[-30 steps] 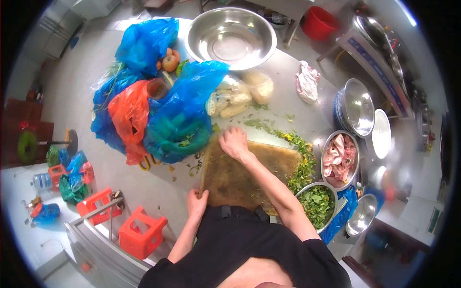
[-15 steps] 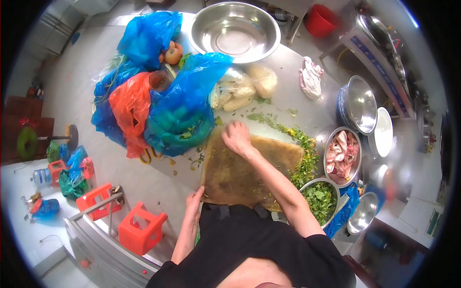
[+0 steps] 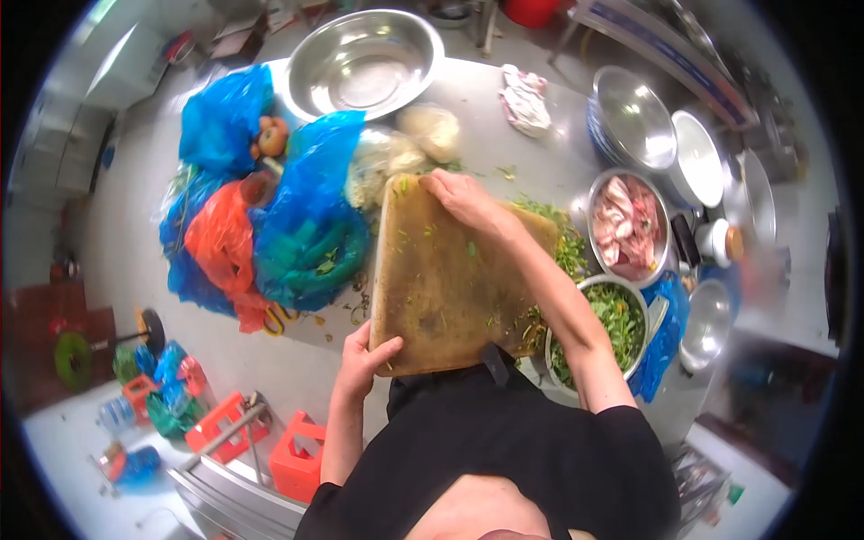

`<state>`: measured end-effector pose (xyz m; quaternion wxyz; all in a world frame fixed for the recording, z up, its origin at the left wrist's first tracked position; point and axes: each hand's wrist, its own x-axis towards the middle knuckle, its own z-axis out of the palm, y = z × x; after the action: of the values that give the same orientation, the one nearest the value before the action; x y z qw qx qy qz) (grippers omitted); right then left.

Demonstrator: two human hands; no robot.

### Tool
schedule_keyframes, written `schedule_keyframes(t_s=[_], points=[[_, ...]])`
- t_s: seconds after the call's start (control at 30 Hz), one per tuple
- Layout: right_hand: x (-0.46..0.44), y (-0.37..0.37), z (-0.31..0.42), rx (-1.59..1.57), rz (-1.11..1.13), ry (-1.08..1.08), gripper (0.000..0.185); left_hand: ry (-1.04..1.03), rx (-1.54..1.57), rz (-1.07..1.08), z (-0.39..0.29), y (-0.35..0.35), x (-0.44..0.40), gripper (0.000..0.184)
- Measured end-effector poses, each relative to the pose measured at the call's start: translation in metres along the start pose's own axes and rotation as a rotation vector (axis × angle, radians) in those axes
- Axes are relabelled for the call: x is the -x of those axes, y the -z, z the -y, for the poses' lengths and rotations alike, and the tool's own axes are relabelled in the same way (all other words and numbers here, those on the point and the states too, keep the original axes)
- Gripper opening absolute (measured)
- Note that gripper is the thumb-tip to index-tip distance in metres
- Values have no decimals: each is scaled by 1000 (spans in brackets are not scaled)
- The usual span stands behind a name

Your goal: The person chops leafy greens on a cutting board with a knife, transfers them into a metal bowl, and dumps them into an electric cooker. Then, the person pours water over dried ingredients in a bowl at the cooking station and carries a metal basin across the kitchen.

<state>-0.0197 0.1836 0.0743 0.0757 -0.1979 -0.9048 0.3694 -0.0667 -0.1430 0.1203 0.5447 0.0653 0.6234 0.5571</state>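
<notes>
A worn wooden cutting board [image 3: 450, 279] is tilted, its left side raised off the steel table and its right side low among chopped greens. My left hand [image 3: 360, 358] grips the near left corner, thumb on top. At the far left edge, my right hand [image 3: 459, 196] is closed over the rim, its fingertips partly hidden behind it. Bits of green leaf cling to the board's surface. Loose chopped greens [image 3: 569, 247] lie along its right side, close to a bowl of cut greens [image 3: 621, 328].
Left of the board are a blue plastic bag [image 3: 310, 216] and a red bag [image 3: 220, 234]. A large steel basin [image 3: 418, 76] stands at the back. On the right sit a bowl of raw meat [image 3: 627, 225], stacked steel bowls [image 3: 634, 117] and a crumpled cloth [image 3: 525, 99].
The board's left side has risen from the table, tilting the board toward the right. My left hand has taken a fuller grip on the corner, and my right hand has closed on the far edge.
</notes>
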Motion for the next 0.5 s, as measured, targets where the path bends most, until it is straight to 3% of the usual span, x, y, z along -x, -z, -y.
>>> schedule_keyframes(t_s=[0.07,0.2,0.3,0.37,0.47,0.5], points=[[3,27,-2,-199,-4,-139,38,-192,-114,32,-26,-18,8,44],[18,81,22,-391,-335,34,42,-389,-290,55,-101,-47,32,39],[31,117,44,-479,-478,135,44,-426,-371,43,-151,-82,58,39],[36,117,37,-615,-510,109,44,-653,-691,92,-162,-90,65,39],[47,106,15,-803,-538,57,49,-731,-955,94,-165,-105,55,37],[48,92,0,-833,-622,16,51,-654,-1061,85,-159,-106,48,38]])
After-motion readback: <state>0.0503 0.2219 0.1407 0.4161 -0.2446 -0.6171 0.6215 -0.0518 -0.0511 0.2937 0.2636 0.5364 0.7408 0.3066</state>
